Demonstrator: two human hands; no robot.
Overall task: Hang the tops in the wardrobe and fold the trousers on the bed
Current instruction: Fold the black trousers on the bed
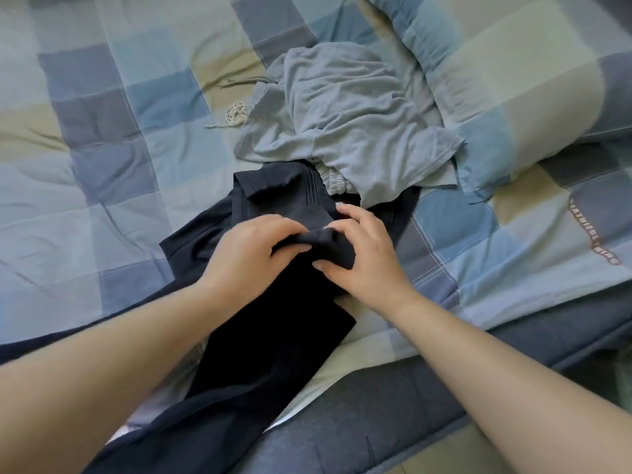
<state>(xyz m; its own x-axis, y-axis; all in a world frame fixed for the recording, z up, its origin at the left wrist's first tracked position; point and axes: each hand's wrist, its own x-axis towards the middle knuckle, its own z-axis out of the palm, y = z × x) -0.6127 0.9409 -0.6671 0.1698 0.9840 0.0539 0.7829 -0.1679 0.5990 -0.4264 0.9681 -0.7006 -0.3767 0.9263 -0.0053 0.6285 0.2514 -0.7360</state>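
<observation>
The dark trousers (266, 340) lie on the bed (102, 131), running from the centre of the view down toward seven o'clock, where the legs trail over the bed's edge. Their waistband end, with rows of stitching, sits just above the hands at about twelve o'clock from them.

Both hands work on a bunched fold of the dark cloth at the centre. The left hand (249, 254) curls its fingers (290, 234) over the fold and grips it from the nine o'clock side. The right hand (369, 254) pinches the same fold from the three o'clock side, thumb underneath and fingertips (333, 229) on top. The two hands nearly touch across the bunched cloth.

Directly beyond the trousers, toward twelve o'clock, a crumpled pale grey-blue garment (349, 124) lies in a heap; its lower edge overlaps the trousers' far end. A small coil of light cord (236, 111) rests on the quilt just at ten o'clock of that heap. A checked pillow (513, 73) fills the two o'clock corner, pressed against the heap. The quilt is patchwork blue, grey and beige. A grey-blue bed edge (376, 415) runs along five o'clock.
</observation>
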